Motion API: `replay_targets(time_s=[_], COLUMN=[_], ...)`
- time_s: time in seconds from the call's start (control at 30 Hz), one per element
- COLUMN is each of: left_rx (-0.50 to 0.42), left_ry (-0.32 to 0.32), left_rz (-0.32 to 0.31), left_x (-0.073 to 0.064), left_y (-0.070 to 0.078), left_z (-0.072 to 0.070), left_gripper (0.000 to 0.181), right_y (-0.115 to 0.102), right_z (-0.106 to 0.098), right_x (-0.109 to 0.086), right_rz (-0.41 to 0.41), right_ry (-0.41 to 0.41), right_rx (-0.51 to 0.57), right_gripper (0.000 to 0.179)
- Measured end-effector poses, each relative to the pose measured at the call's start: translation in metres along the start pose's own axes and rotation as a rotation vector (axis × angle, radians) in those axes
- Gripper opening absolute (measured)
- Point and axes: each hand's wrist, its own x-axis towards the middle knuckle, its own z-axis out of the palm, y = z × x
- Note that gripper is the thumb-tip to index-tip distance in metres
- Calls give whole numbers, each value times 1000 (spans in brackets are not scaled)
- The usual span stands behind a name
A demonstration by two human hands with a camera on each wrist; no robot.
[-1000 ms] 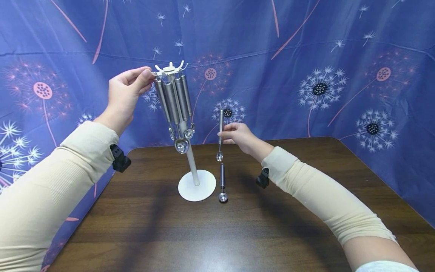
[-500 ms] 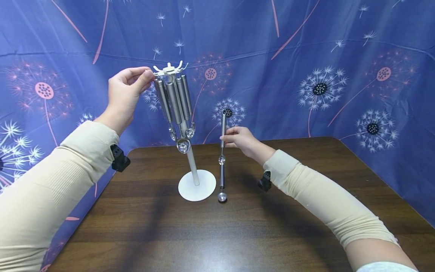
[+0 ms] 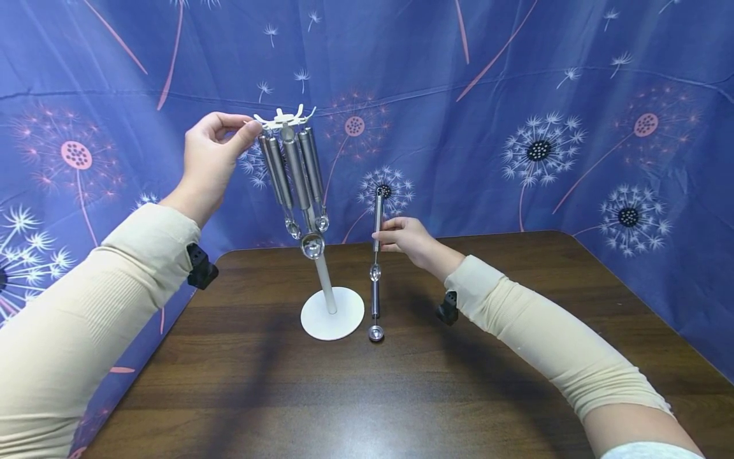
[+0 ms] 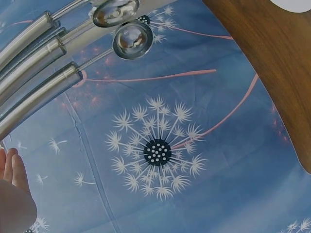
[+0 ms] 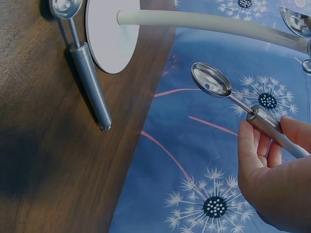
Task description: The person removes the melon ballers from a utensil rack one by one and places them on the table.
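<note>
A white stand (image 3: 323, 274) with a hooked top has several metal scoops (image 3: 295, 172) hanging from it. My left hand (image 3: 212, 153) pinches the left edge of the hooked top between thumb and fingers; in the left wrist view only part of that hand (image 4: 14, 184) shows, below the hanging handles. Right of the stand, my right hand (image 3: 410, 239) holds a melon baller (image 5: 211, 79) by its handle, upright with the bowl down. Its bowl looks oval in the right wrist view. A second melon baller (image 5: 90, 82) lies on the table beside the stand's round base.
The brown wooden table (image 3: 344, 395) has its far edge near a blue dandelion-print curtain (image 3: 459, 127). The stand's white base (image 3: 332, 325) rests left of the lying melon baller. Small black cameras (image 3: 201, 266) are strapped at both wrists.
The hooked top has turned, so the hanging scoops have shifted round. My right hand has moved slightly right and down with its melon baller. The lying melon baller has stayed in place.
</note>
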Motion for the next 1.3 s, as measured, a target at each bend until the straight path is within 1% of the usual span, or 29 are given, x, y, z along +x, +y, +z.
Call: replay_targets(time_s=[0.13, 0.37, 0.43, 0.6, 0.73, 0.87, 0.93, 1.03, 1.17, 1.3], left_rx=[16, 27, 46, 87, 85, 63, 49, 60, 123, 152], left_ry=[2, 7, 9, 6, -1, -9, -21, -52, -112, -171], left_rz=[-6, 0, 1, 6, 6, 8, 8, 2, -12, -44], left_x=[0, -1, -2, -3, -3, -3, -3, -3, -2, -1], left_y=[0, 0, 0, 2, 2, 1, 1, 1, 3, 6], left_z=[0, 0, 0, 1, 2, 1, 1, -1, -4, -6], left_gripper=[17, 18, 19, 21, 20, 23, 26, 32, 42, 56], right_y=[3, 7, 8, 13, 15, 16, 16, 18, 21, 23], right_z=[-1, -3, -4, -4, -5, -5, -6, -6, -7, -8], right_x=[-1, -3, -3, -3, -4, -5, -5, -5, -4, -5], right_rz=[11, 41, 43, 36, 39, 43, 47, 55, 62, 69], right_ry=[0, -2, 0, 8, 4, 1, 1, 5, 10, 11], right_rx=[4, -19, -12, 24, 42, 52, 46, 35, 38, 38], right_gripper=[18, 27, 26, 16, 13, 14, 15, 16, 16, 17])
